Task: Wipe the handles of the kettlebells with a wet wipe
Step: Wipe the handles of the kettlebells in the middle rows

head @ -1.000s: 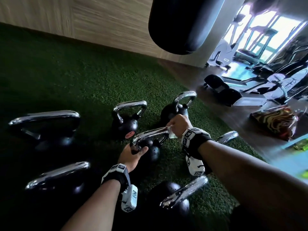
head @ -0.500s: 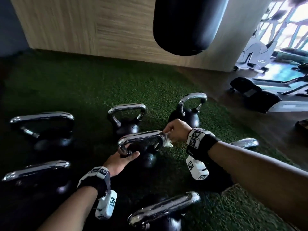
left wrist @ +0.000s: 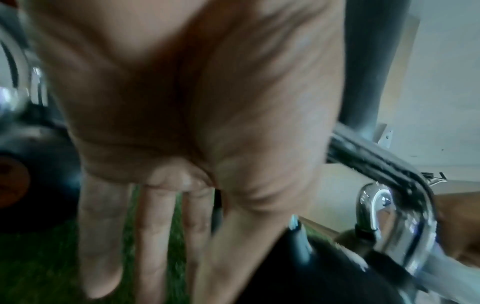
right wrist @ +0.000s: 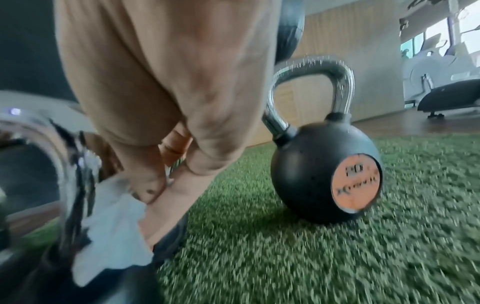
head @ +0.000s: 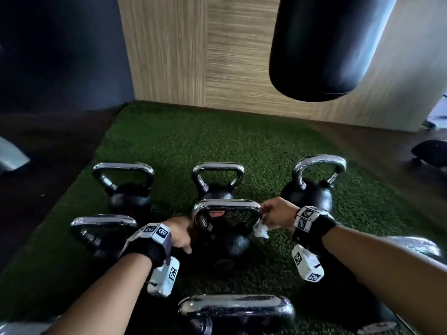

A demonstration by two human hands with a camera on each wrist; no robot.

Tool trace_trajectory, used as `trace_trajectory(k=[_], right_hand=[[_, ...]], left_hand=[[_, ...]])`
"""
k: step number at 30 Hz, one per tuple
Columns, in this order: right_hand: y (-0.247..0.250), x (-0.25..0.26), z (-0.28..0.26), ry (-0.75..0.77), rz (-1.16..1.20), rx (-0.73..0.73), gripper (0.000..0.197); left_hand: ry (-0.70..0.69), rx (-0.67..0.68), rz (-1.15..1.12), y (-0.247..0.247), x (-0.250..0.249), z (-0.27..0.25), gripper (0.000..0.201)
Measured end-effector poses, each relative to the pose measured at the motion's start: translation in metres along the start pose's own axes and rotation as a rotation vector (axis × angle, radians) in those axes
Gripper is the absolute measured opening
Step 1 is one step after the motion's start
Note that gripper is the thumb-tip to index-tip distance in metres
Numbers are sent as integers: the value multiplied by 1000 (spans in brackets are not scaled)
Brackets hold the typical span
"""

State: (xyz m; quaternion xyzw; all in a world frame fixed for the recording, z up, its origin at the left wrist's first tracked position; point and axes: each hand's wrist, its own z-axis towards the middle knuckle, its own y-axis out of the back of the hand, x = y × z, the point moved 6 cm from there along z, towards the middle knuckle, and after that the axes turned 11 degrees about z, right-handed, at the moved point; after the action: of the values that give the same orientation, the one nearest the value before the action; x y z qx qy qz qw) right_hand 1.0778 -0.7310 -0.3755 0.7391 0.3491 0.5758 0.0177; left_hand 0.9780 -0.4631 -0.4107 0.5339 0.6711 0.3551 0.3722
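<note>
The middle kettlebell (head: 222, 245), black with a chrome handle (head: 226, 206), stands upright on the green turf. My right hand (head: 275, 215) pinches a white wet wipe (head: 260, 229) against the handle's right corner; in the right wrist view the wipe (right wrist: 114, 222) lies on the chrome handle (right wrist: 75, 164). My left hand (head: 180, 234) sits low at the bell's left side. In the left wrist view its fingers (left wrist: 153, 236) are straight beside the black body (left wrist: 311, 277), holding nothing.
Several more chrome-handled kettlebells ring the middle one: a back row (head: 123, 180), (head: 217, 180), (head: 312, 187), one left (head: 104, 228), one in front (head: 237, 310). A black punching bag (head: 326, 44) hangs ahead right, before a wooden wall (head: 205, 56).
The middle kettlebell went from tilted to upright. My left hand let go of the handle's left corner and dropped beside the body. The right hand stays at the handle's right end with the wipe.
</note>
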Motion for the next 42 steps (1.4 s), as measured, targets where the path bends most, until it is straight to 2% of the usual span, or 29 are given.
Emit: trace_trajectory(k=[2, 4, 7, 9, 10, 12, 15, 17, 21, 23, 25, 26, 28, 30, 31, 33, 35, 36, 38, 42], right_hand=[[17, 19, -8, 34, -3, -66, 24], [38, 46, -18, 116, 44, -144, 20], [54, 93, -39, 277, 258, -178, 23], [52, 122, -53, 373, 314, -137, 24], [49, 136, -59, 413, 304, -118, 24], [38, 161, -70, 499, 269, -98, 24], [19, 183, -79, 569, 193, -122, 35], [10, 188, -79, 595, 149, -170, 35], [3, 189, -79, 677, -66, -348, 19], [-1, 183, -74, 687, -136, -283, 20], [1, 165, -62, 634, -172, -219, 30], [6, 152, -56, 595, -192, -251, 38], [19, 118, -47, 494, -240, -364, 41], [19, 72, -36, 324, -299, -363, 32], [15, 48, -32, 232, -281, -327, 30], [2, 10, -26, 124, -103, -218, 31], [-14, -12, -23, 51, 98, -83, 45], [-24, -19, -22, 25, 160, -18, 52], [-41, -28, -18, 35, 200, 42, 52], [-53, -42, -7, 119, 227, -174, 35]], left_hand=[[58, -161, -69, 26, 17, -8, 31], [62, -380, -269, 55, 21, -22, 28], [-96, -565, -685, 92, 0, -40, 15], [-205, -537, -925, 113, -24, -52, 12], [-244, -488, -1022, 121, -36, -57, 18], [-258, -360, -1131, 132, -55, -67, 34], [-281, -215, -1260, 136, -70, -78, 50], [-286, -166, -1371, 134, -71, -81, 48], [-312, -112, -1522, 129, -61, -82, 27], [-292, -164, -1490, 127, -56, -77, 22], [-256, -263, -1334, 127, -51, -71, 22], [-229, -332, -1195, 127, -49, -68, 26], [-172, -509, -760, 129, -45, -67, 31], [-167, -665, -385, 128, -50, -73, 27], [-204, -703, -298, 124, -56, -74, 29], [-293, -741, -205, 114, -67, -75, 36], [-348, -759, -129, 107, -76, -76, 35], [-362, -754, -112, 103, -80, -75, 32], [-371, -746, -108, 99, -85, -74, 27], [-351, -747, -96, 94, -87, -75, 37]])
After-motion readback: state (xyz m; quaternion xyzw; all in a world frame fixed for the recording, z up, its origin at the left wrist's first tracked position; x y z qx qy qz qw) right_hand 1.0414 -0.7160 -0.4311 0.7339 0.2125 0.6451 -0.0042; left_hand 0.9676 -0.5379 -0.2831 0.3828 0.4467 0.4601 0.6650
